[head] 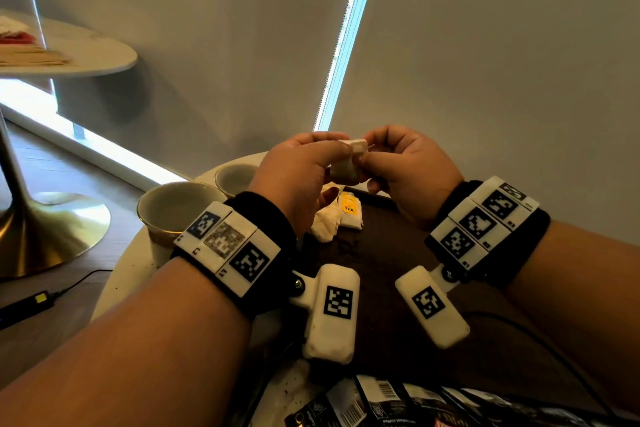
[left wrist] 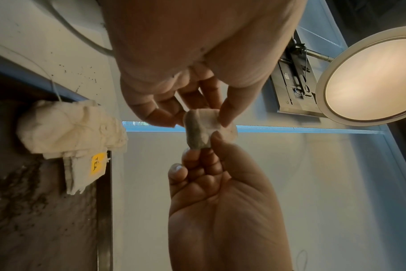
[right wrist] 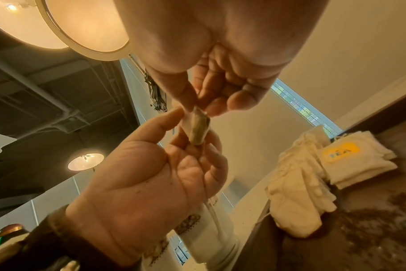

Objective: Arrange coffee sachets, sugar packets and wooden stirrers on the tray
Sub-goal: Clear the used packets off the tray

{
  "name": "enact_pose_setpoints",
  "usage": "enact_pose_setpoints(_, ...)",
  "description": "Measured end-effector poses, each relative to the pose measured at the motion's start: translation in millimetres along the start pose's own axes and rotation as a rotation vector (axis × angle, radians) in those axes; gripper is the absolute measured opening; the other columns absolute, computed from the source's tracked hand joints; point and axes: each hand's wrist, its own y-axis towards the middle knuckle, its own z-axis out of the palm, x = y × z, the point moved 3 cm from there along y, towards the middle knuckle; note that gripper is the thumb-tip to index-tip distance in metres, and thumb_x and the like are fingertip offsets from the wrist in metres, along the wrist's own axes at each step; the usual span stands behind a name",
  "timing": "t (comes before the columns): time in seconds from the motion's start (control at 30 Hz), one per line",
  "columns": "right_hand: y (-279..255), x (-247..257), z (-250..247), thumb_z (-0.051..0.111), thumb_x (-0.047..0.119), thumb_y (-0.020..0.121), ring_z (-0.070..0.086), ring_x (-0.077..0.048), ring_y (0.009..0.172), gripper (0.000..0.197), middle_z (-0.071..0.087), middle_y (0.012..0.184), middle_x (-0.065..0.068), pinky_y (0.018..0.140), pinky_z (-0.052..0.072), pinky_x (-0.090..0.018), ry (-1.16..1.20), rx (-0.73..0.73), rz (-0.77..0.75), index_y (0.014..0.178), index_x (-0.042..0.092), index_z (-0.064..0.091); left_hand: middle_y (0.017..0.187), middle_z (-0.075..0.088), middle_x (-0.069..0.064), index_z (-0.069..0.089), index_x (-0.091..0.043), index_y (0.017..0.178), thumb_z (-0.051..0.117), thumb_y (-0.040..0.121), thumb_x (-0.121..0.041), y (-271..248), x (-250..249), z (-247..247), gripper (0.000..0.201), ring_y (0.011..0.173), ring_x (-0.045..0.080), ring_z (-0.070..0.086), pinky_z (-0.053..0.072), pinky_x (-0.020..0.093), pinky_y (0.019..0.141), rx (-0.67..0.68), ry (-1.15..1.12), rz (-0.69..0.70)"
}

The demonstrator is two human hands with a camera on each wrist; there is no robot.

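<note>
- Cups first: two white ceramic cups (head: 173, 208) stand at the left of the round white table (head: 131, 274), beside the tray's left edge.
- The left hand (head: 298, 177) is raised above the tray's far end, thumb and fingers pinching one side of a small crumpled white paper tea bag (head: 348, 163).
- The held tea bag sits between both hands, touching each; its long axis runs roughly up and down, dark leaf showing through thin, soft paper.
- The right hand (head: 405, 166) pinches the bag's other side, remaining fingers curled.
- Directly below lie a pile of limp white tea bags (head: 329, 218), one with a yellow tag, on the dark brown rectangular tray (head: 388, 253), whose surface is dusted with loose crumbs.
- Glossy black coffee sachets (head: 381, 402) lie at the near edge, closest to the person.
- Judgement: setting the bag down means lowering it straight onto the pile; either hand is equally near.
</note>
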Motion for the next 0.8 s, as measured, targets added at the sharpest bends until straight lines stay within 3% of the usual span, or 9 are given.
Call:
enact_pose_setpoints(0.07,1,-1,0,0.065,-0.005,0.087,0.061,-0.019,0.064,0.021,0.067,0.082,-0.010,0.054,0.049,-0.028,0.033,0.009,0.014,0.096,0.014,0.062,0.112,0.071,0.013,0.070,-0.019,0.103,0.067,0.094,-0.016,0,1,0,0.010,0.101,0.026,0.068,0.049,0.035,0.070,-0.014,-0.004,-0.016)
enact_pose_setpoints(0.13,1,-2,0,0.069,-0.005,0.085,0.063,-0.021,0.068,0.025,0.067,0.082,-0.010,0.053,0.049,-0.027,0.065,0.036,0.021,0.100,0.014,0.061,0.109,0.071,0.012,0.068,-0.016,0.110,0.067,0.095,-0.021,1,2,-1,0.016,0.093,0.023,0.069,0.049,0.035,0.068,-0.013,-0.008,-0.030)
enact_pose_setpoints(0.27,-1,-4,0,0.072,0.000,0.084,0.071,-0.022,0.078,0.029,0.069,0.089,-0.006,0.062,0.056,-0.033,0.111,0.025,0.046,0.105,0.015,0.057,0.110,0.070,0.012,0.068,-0.014,0.113,0.070,0.093,-0.025,1,3,-2,0.023,0.096,0.025,0.067,0.049,0.033,0.065,-0.027,0.000,-0.043)
enact_pose_setpoints(0.37,-2,-3,0,0.069,-0.009,0.082,0.066,-0.027,0.072,0.030,0.063,0.081,-0.010,0.058,0.055,-0.032,0.101,0.000,0.015,0.088,0.012,0.049,0.114,0.069,0.013,0.068,-0.014,0.113,0.071,0.092,-0.026,2,4,-2,0.024,0.100,0.028,0.065,0.049,0.032,0.064,-0.048,0.009,-0.051)
enact_pose_setpoints(0.43,-3,-4,0,0.066,-0.014,0.081,0.060,-0.033,0.071,0.034,0.060,0.083,-0.022,0.053,0.052,-0.030,0.053,-0.010,-0.015,0.077,0.013,0.045,0.117,0.069,0.012,0.067,-0.016,0.114,0.071,0.092,-0.030,3,4,-3,0.027,0.105,0.028,0.065,0.048,0.034,0.069,-0.049,0.034,-0.050)
enact_pose_setpoints(0.5,-4,-4,1,0.064,-0.015,0.081,0.059,-0.030,0.065,0.029,0.063,0.085,-0.022,0.052,0.050,-0.030,0.016,-0.017,-0.025,0.075,0.012,0.053,0.112,0.072,0.009,0.067,-0.016,0.117,0.068,0.094,-0.032,3,3,-3,0.028,0.098,0.022,0.067,0.047,0.034,0.071,-0.049,0.055,-0.049)
enact_pose_setpoints(0.6,-6,-5,2,0.062,-0.015,0.084,0.060,-0.012,0.053,0.028,0.071,0.085,-0.008,0.051,0.051,-0.025,0.031,-0.010,-0.013,0.086,0.012,0.069,0.100,0.073,0.007,0.067,-0.014,0.115,0.065,0.096,-0.029,2,2,-2,0.024,0.080,0.018,0.067,0.047,0.030,0.062,-0.049,0.044,-0.032)
enact_pose_setpoints(0.7,-9,-5,3,0.062,-0.013,0.085,0.062,-0.010,0.058,0.031,0.075,0.096,-0.009,0.054,0.052,-0.023,0.063,0.016,-0.003,0.104,0.009,0.074,0.102,0.073,0.009,0.067,-0.014,0.116,0.064,0.097,-0.029,1,2,-1,0.024,0.080,0.019,0.068,0.050,0.027,0.057,-0.049,0.039,-0.032)
enact_pose_setpoints(0.8,-9,-6,1,0.060,-0.014,0.085,0.061,-0.012,0.058,0.035,0.075,0.095,-0.008,0.055,0.052,-0.023,0.084,0.005,0.031,0.107,0.009,0.074,0.107,0.072,0.009,0.064,-0.014,0.121,0.062,0.099,-0.029,-1,-1,0,0.027,0.084,0.019,0.069,0.053,0.028,0.057,-0.055,-0.027,-0.050)
